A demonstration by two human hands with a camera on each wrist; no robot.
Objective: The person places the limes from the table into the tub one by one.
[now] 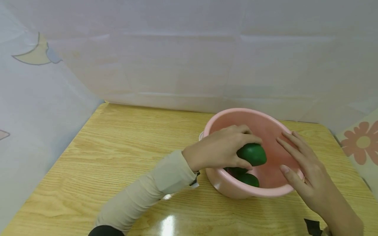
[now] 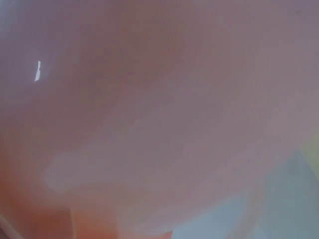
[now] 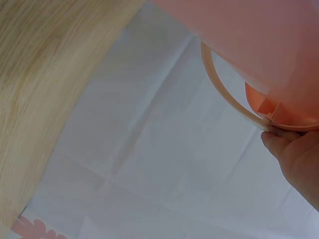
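Note:
My left hand (image 1: 228, 146) reaches over the left rim of a pink bucket (image 1: 248, 191). Between its thumb and fingers it grips a smooth, dark green, rounded fruit (image 1: 254, 154), held within the bucket's mouth. Under that hand, more green fruit (image 1: 249, 179) lies inside near the front wall, partly hidden. My right hand (image 1: 310, 173) is at the bucket's right rim, its fingers spread and fairly straight and its thumb apart. From the right wrist, the right hand (image 3: 299, 157) shows beside the rim, near the end of the curved handle (image 3: 224, 92). Blurred pink bucket wall (image 2: 174, 124) fills most of the left wrist view.
The bucket stands on a wood-grain table (image 1: 118, 150), right of its middle. A pale sheet (image 1: 177, 65) hangs behind the table's far edge and along the sides, with a printed moon (image 1: 36, 54) at left and a flower (image 1: 362, 142) at right.

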